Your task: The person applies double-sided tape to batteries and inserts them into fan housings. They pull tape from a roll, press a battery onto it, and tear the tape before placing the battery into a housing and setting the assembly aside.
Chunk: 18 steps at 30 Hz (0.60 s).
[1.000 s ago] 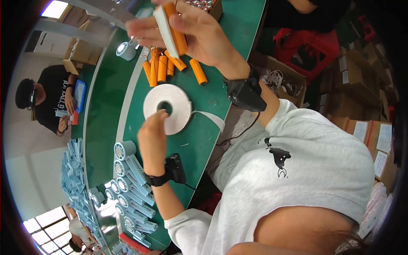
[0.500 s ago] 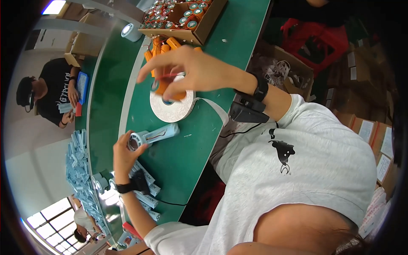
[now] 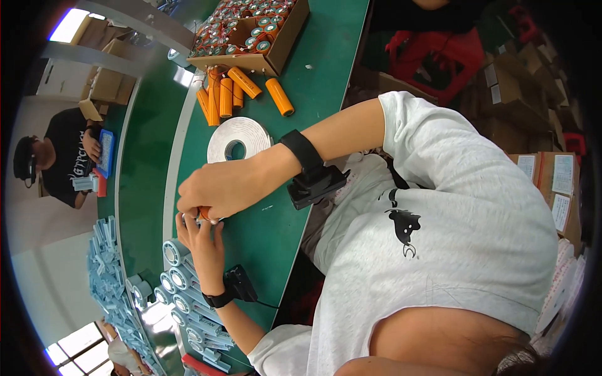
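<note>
Co-worker (image 3: 66,153) in a black cap and dark shirt is at far left, hands by a blue tray (image 3: 107,155), with light-blue and red pieces close by. Below, light-blue plastic parts (image 3: 106,269) lie in a long heap. Next come rows of light-blue fan housings (image 3: 181,277), round heads toward the left and handles toward the right, on the green desk (image 3: 269,241).

Just above these rows the two hands meet. The left hand (image 3: 203,240) comes from below, its fingers bent and slightly spread, tips up against an orange piece (image 3: 204,213). The right hand (image 3: 219,187) arches over from above, fingers curled down around that same piece. Only a sliver of it shows between them; whether the left fingers grip anything else I cannot tell.

Behind the right hand a roll of white tape (image 3: 249,134) lies flat, partly covered by the wrist. Beyond it are orange cylinders (image 3: 226,97) in a cluster, near an open cardboard box (image 3: 287,47) full of more, and one lone cylinder (image 3: 279,98). Farther right stands a red stool (image 3: 433,59).
</note>
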{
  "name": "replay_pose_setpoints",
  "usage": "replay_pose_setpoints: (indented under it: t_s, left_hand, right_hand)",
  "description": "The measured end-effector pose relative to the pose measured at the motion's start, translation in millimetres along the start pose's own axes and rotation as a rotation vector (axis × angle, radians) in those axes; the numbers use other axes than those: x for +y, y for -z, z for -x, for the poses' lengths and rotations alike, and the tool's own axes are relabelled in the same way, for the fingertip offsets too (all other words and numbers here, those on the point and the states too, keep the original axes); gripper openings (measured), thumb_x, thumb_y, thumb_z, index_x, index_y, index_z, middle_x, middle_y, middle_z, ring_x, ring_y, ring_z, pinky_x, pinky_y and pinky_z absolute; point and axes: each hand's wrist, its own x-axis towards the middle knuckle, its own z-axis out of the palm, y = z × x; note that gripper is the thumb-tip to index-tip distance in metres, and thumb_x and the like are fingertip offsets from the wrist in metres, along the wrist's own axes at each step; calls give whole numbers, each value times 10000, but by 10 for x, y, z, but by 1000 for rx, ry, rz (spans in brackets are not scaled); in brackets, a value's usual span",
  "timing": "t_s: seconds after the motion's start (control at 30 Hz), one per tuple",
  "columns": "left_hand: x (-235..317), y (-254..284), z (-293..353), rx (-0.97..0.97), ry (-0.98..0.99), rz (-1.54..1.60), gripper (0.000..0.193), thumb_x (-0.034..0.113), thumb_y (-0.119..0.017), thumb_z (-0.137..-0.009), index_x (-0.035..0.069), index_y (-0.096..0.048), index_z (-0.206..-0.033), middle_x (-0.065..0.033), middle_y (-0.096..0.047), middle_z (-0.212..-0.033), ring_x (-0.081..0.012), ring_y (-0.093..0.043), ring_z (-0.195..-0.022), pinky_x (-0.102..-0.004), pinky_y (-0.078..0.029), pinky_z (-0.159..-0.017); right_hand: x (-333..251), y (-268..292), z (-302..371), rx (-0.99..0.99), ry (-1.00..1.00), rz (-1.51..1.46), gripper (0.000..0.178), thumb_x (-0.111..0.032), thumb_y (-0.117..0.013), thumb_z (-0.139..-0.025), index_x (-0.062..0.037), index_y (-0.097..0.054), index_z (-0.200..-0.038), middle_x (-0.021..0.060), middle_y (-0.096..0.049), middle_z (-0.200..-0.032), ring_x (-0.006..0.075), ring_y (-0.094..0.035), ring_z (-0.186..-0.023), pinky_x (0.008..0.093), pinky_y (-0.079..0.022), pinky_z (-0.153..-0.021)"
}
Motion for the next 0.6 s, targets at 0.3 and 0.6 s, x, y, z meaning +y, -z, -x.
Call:
replay_pose_setpoints:
  t_s: [0.3,0.6]
  left_hand:
    - [101,-121,58,282,432,756,139,53,-469,-860,-26,-495,-971,-106,-486,-1123,-198,-468,-1051,-260,-404,-788]
    - [19,-191,108,340,445,965,258,60,-484,-849,-16,-471,-1095,-107,-456,-1195,-225,-439,-1100,-319,-373,-882]
  right_hand:
    - [-44,-155,133,-149,41,406,106,-93,-570,-744,-10,-543,-805,136,-560,-729,301,-589,-682,380,-470,-527]
    - [0,-177,-240,-453,-90,373,194,-125,-514,-754,-9,-581,-895,163,-609,-784,333,-599,-733,394,-481,-595]
